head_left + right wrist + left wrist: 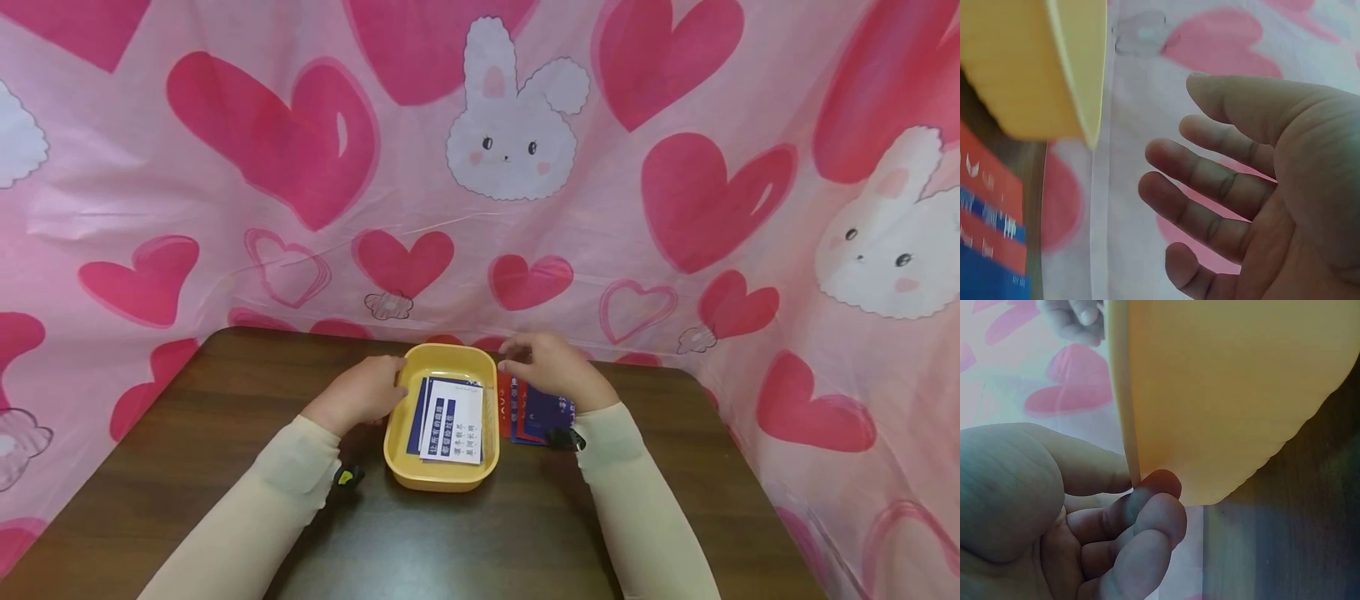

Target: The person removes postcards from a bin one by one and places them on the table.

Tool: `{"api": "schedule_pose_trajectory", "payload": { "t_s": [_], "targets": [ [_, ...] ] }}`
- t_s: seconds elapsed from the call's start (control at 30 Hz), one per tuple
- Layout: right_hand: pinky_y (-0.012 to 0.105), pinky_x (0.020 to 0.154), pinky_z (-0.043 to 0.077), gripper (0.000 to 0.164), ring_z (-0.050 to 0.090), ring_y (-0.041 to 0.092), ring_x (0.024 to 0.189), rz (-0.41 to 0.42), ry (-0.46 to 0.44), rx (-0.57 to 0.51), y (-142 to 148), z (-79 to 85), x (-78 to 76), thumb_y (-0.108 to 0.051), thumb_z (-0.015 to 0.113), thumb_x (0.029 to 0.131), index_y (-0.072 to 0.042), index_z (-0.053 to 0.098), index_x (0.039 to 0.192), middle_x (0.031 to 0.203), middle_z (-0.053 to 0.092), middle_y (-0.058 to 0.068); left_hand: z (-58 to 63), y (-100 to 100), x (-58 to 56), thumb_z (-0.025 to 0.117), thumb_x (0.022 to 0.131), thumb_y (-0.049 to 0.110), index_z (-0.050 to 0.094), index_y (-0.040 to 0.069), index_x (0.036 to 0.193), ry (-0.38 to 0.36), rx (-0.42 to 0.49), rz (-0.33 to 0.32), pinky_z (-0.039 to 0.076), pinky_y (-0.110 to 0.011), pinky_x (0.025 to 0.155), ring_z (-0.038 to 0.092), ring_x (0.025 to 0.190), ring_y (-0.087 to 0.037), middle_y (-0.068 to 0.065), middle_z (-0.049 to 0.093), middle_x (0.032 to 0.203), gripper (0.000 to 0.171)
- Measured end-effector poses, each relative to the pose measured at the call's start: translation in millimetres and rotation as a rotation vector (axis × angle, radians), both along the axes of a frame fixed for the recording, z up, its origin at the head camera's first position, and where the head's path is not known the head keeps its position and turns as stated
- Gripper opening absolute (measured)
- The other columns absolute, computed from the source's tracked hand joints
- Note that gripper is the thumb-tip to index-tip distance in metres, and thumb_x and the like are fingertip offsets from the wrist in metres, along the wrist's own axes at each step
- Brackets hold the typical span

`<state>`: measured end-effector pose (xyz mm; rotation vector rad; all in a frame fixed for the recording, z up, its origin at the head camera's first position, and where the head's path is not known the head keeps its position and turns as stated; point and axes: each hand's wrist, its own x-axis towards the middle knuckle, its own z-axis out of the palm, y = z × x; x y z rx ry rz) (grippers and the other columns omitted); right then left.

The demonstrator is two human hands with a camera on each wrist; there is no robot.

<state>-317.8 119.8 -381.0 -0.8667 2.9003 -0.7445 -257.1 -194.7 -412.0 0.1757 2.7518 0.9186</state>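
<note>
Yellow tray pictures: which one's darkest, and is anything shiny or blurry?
Left wrist view: darkest, with the tray and left hand in shade; head view: pale glare on the table in front of the tray; right wrist view: the cards look blurry, their print hard to read.

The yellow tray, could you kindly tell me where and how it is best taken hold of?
I'd grip the tray by its right rim, with the right hand coming from the right, thumb inside and fingers outside. That thin, raised edge should suit a pinch, while the left hand pinches the opposite side.
</note>
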Motion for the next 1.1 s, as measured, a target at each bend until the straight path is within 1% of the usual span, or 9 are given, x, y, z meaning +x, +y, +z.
{"api": "schedule_pose_trajectory", "payload": {
  "t_s": [0.1, 0.17, 0.33, 0.43, 0.53, 0.67, 0.77, 0.9, 1.1],
  "targets": [
    [0.044, 0.091, 0.064, 0.035, 0.072, 0.019, 0.097, 0.033, 0.010, 0.046, -16, 3.0, 5.6, -0.029, 0.083, 0.094, -0.011, 0.079, 0.123, 0.109, 0.079, 0.002, -0.5, 0, -1.5, 0.070, 0.102, 0.020, 0.053, 0.004, 0.155, -0.004, -0.009, 0.001, 0.060, -0.036, 0.051, 0.068, 0.058, -0.027, -0.013, 0.069, 0.090, 0.057],
    [0.042, 0.092, 0.064, 0.037, 0.072, 0.019, 0.098, 0.056, 0.016, 0.088, -26, 5.6, 8.4, -0.031, 0.083, 0.093, -0.011, 0.079, 0.124, 0.111, 0.079, 0.003, -0.2, 1, -1.9, 0.070, 0.103, 0.020, 0.051, 0.004, 0.157, -0.012, -0.012, 0.003, 0.060, -0.036, 0.051, 0.068, 0.058, -0.027, -0.013, 0.069, 0.089, 0.060],
    [0.045, 0.102, 0.060, 0.048, 0.074, 0.025, 0.114, 0.090, -0.002, 0.210, -48, 9.2, 11.1, -0.036, 0.084, 0.092, -0.013, 0.077, 0.132, 0.124, 0.079, 0.005, 0.4, 2, -1.5, 0.070, 0.103, 0.020, 0.053, 0.004, 0.154, -0.015, -0.017, 0.004, 0.060, -0.036, 0.051, 0.068, 0.058, -0.028, -0.013, 0.069, 0.088, 0.056],
    [0.044, 0.103, 0.060, 0.052, 0.074, 0.024, 0.117, 0.105, -0.037, 0.277, -60, 6.5, 8.7, -0.037, 0.086, 0.089, -0.017, 0.076, 0.136, 0.126, 0.079, 0.003, 0.4, 2, -0.8, 0.071, 0.102, 0.020, 0.057, 0.005, 0.150, -0.008, -0.015, 0.006, 0.060, -0.036, 0.052, 0.069, 0.060, -0.028, -0.013, 0.069, 0.089, 0.052],
    [0.042, 0.102, 0.061, 0.056, 0.073, 0.022, 0.114, 0.116, -0.085, 0.326, -71, 1.6, 5.6, -0.035, 0.089, 0.087, -0.017, 0.074, 0.137, 0.126, 0.078, 0.002, -0.2, 2, -0.4, 0.072, 0.101, 0.019, 0.058, 0.004, 0.148, -0.001, -0.011, 0.004, 0.061, -0.036, 0.053, 0.069, 0.062, -0.027, -0.013, 0.069, 0.091, 0.050],
    [0.042, 0.103, 0.060, 0.061, 0.072, 0.019, 0.111, 0.104, -0.123, 0.396, -81, -4.8, 2.2, -0.036, 0.091, 0.085, -0.018, 0.072, 0.140, 0.128, 0.077, 0.002, -1.4, 1, -1.5, 0.073, 0.101, 0.020, 0.059, 0.005, 0.147, -0.001, -0.015, 0.000, 0.062, -0.036, 0.054, 0.069, 0.062, -0.026, -0.013, 0.069, 0.093, 0.051],
    [0.042, 0.103, 0.060, 0.064, 0.070, 0.019, 0.109, 0.090, -0.147, 0.425, -86, -8.5, 0.5, -0.035, 0.092, 0.083, -0.019, 0.071, 0.142, 0.128, 0.075, 0.001, -1.4, 1, -2.0, 0.073, 0.101, 0.020, 0.060, 0.006, 0.147, -0.006, -0.016, 0.003, 0.061, -0.036, 0.054, 0.069, 0.062, -0.026, -0.013, 0.069, 0.092, 0.050],
    [0.043, 0.102, 0.061, 0.068, 0.068, 0.018, 0.106, 0.085, -0.184, 0.439, -90, -11.6, -0.3, -0.032, 0.094, 0.080, -0.019, 0.069, 0.142, 0.124, 0.074, 0.000, -1.0, 0, -1.3, 0.072, 0.101, 0.019, 0.060, 0.006, 0.146, 0.002, -0.015, -0.012, 0.061, -0.036, 0.053, 0.069, 0.060, -0.026, -0.013, 0.069, 0.091, 0.049],
    [0.044, 0.099, 0.062, 0.069, 0.069, 0.017, 0.100, 0.110, -0.196, 0.459, -93, -14.5, -0.2, -0.032, 0.096, 0.077, -0.019, 0.070, 0.140, 0.115, 0.074, -0.002, -0.4, 0, -1.6, 0.072, 0.101, 0.020, 0.061, 0.006, 0.144, -0.010, -0.003, -0.005, 0.061, -0.036, 0.054, 0.068, 0.061, -0.026, -0.012, 0.069, 0.089, 0.047]
  ]
}}
